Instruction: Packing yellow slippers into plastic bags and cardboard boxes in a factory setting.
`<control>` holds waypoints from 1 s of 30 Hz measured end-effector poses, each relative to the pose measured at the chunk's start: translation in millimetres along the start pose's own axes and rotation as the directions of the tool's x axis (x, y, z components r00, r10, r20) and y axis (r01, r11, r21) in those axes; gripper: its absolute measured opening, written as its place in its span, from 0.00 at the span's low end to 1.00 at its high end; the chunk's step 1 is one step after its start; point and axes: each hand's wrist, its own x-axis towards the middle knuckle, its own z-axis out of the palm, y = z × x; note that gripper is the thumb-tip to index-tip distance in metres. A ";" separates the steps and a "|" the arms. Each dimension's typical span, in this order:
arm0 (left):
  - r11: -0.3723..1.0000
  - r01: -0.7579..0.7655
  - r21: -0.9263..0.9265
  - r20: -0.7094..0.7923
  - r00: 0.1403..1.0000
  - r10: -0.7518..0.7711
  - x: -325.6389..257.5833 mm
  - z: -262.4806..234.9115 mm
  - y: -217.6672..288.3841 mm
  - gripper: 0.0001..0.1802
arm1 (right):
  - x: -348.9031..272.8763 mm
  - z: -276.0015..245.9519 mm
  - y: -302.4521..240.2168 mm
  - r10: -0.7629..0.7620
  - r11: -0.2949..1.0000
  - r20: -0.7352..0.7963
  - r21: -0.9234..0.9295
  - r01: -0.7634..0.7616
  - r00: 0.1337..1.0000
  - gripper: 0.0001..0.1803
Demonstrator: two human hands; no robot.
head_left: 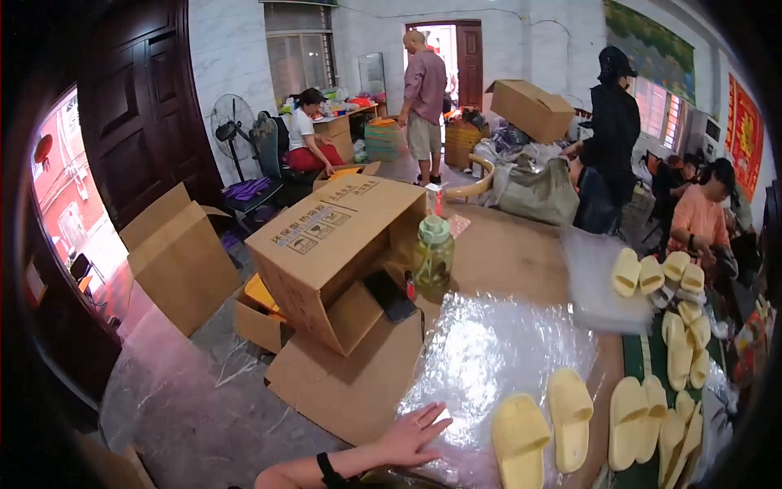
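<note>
My left hand [414, 436] rests with its fingers stretched out on the left edge of a stack of clear plastic bags [481, 342]. A dark band circles its wrist. Just right of the hand, two pale yellow slide slippers [521, 444] lie side by side on the plastic, toes toward me. My right hand is out of the picture. More yellow slippers [627, 420] lie in pairs on a green surface [634, 359] at the right. Beyond them, another pair sits near a second, hazy sheet of clear plastic [607, 281].
An open cardboard box [350, 212] lies on its side on the cardboard-covered table, with a phone [389, 295] at its mouth. Next to it stands a green-lidded bottle [434, 253]. A flattened carton [181, 257] leans at left. Several people are farther back and at right.
</note>
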 end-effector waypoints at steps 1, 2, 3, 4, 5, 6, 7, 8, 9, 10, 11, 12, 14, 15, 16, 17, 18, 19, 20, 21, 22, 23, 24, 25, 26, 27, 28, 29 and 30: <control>1.000 0.003 0.028 -0.002 1.000 -0.003 -0.7 0.2 1.4 0.41 | -4.3 12.4 11.6 -0.007 1.000 0.007 0.029 0.007 1.000 0.11; 0.999 -0.018 0.032 -0.026 0.999 0.019 -1.7 0.7 0.0 0.41 | -6.5 24.6 22.5 -0.018 0.998 0.015 0.058 0.017 1.000 0.11; 0.999 -0.026 0.028 -0.017 1.000 0.027 -2.4 2.9 -0.1 0.41 | -9.2 37.9 34.1 -0.028 0.996 0.023 0.087 0.026 0.999 0.11; 0.999 -0.028 0.033 -0.024 0.999 0.029 -1.6 4.4 -1.8 0.41 | -9.9 51.9 44.9 -0.041 0.992 0.028 0.120 0.037 0.999 0.11; 0.999 -0.030 0.036 -0.029 0.999 0.031 -0.8 5.3 -3.7 0.42 | -11.1 67.0 56.0 -0.053 0.987 0.033 0.155 0.047 0.998 0.11; 0.999 -0.036 0.025 -0.020 0.999 0.037 2.7 3.8 -6.3 0.42 | -12.5 83.7 67.4 -0.065 0.979 0.034 0.195 0.057 0.997 0.11; 1.000 -0.015 0.010 -0.031 0.999 0.015 -5.8 3.0 -4.4 0.42 | -20.5 100.1 73.9 -0.057 0.977 0.048 0.211 0.046 0.997 0.11; 1.000 0.027 0.013 -0.046 0.999 -0.027 -18.0 6.3 -11.5 0.42 | -31.6 120.5 80.7 -0.047 0.973 0.061 0.229 0.031 0.997 0.11; 1.000 0.005 -0.006 0.002 1.000 -0.005 -2.2 -2.0 -5.9 0.41 | -31.7 139.2 75.5 0.025 0.957 -0.068 0.288 -0.004 0.997 0.11; 1.000 -0.024 0.006 0.022 0.999 0.023 9.9 0.0 -6.0 0.41 | -36.7 156.2 16.3 0.156 0.979 -0.108 -0.113 -0.168 0.982 0.12; 0.999 -0.034 0.000 -0.014 0.999 0.034 4.9 4.2 -14.1 0.41 | -0.2 123.3 97.2 -0.006 0.953 0.040 -0.303 0.018 0.999 0.13; 0.999 0.019 -0.049 0.021 1.000 -0.018 8.7 -15.0 3.1 0.41 | -5.6 125.2 76.2 0.140 0.935 0.182 -0.348 -0.069 0.973 0.12; 1.000 -0.005 -0.005 0.003 1.000 0.005 5.1 -21.8 3.4 0.41 | -14.1 134.9 83.1 -0.021 0.998 0.367 -0.054 0.044 0.930 0.18; 1.000 0.017 -0.010 0.012 1.000 -0.017 1.5 -22.8 1.5 0.41 | -24.3 137.5 81.9 -0.042 0.998 0.345 -0.021 0.053 0.937 0.18; 1.000 -0.022 -0.012 0.033 0.999 0.023 2.8 -21.4 1.4 0.41 | -37.9 136.5 85.6 0.010 0.998 0.424 0.047 -0.033 0.906 0.18; 1.000 -0.011 -0.012 0.021 1.000 0.011 1.7 -16.9 -1.0 0.41 | -50.2 138.0 92.7 0.060 0.986 0.505 0.102 -0.128 0.861 0.17; 1.000 0.004 -0.012 0.007 1.000 -0.004 2.0 -11.9 -4.0 0.41 | -63.1 140.8 102.9 0.040 0.984 0.486 0.131 -0.119 0.873 0.17; 1.000 -0.025 -0.017 0.019 0.999 0.025 4.3 -5.5 -4.2 0.41 | -79.4 138.4 124.3 0.255 0.929 0.472 0.121 -0.349 0.844 0.18; 0.999 -0.038 -0.003 0.000 0.999 0.038 8.3 0.5 -4.2 0.42 | -92.2 139.4 145.2 0.451 0.821 0.462 0.121 -0.558 0.764 0.18; 0.998 -0.055 0.011 -0.025 0.998 0.055 13.5 4.7 -0.3 0.42 | -97.6 149.0 172.0 0.431 0.825 0.450 0.156 -0.544 0.782 0.18; 0.999 -0.036 0.004 -0.048 0.998 0.036 4.5 3.7 1.6 0.41 | -95.9 155.8 165.0 0.522 0.790 0.481 0.038 -0.612 0.704 0.19; 1.000 -0.018 0.001 -0.045 0.999 0.018 -2.0 2.1 2.4 0.41 | -98.1 156.4 157.6 0.530 0.785 0.491 0.026 -0.619 0.692 0.19; 1.000 0.004 -0.009 -0.057 0.998 -0.005 -8.4 -0.4 2.2 0.41 | -103.1 151.3 146.7 0.705 0.702 0.195 -0.329 -0.632 0.682 0.19; 0.999 0.031 -0.019 -0.070 0.997 -0.032 -15.7 -3.2 2.3 0.41 | -109.3 142.1 131.6 0.724 0.467 -0.144 -0.617 -0.633 0.675 0.19; 1.000 -0.003 -0.001 -0.044 0.999 0.003 -0.7 1.0 4.1 0.41 | -115.8 154.9 124.2 0.586 0.185 -0.457 -0.729 -0.659 0.670 0.19; 1.000 -0.002 -0.015 -0.039 0.999 0.001 0.5 2.6 4.1 0.41 | -125.6 151.9 93.7 0.163 -0.266 -0.731 -0.679 -0.684 0.663 0.19; 1.000 -0.006 -0.014 -0.041 0.999 0.005 1.3 1.3 4.7 0.41 | -130.0 136.5 75.3 -0.066 -0.264 -0.778 -0.590 -0.763 0.624 0.18; 1.000 -0.010 -0.012 -0.047 0.999 0.009 3.7 0.1 4.6 0.41 | -130.5 116.2 57.5 -0.295 -0.236 -0.781 -0.499 -0.834 0.551 0.17; 1.000 0.010 -0.001 -0.050 0.999 -0.010 5.9 -4.0 7.0 0.41 | -122.9 89.4 36.9 -0.350 0.039 -0.801 -0.530 -0.847 0.485 0.16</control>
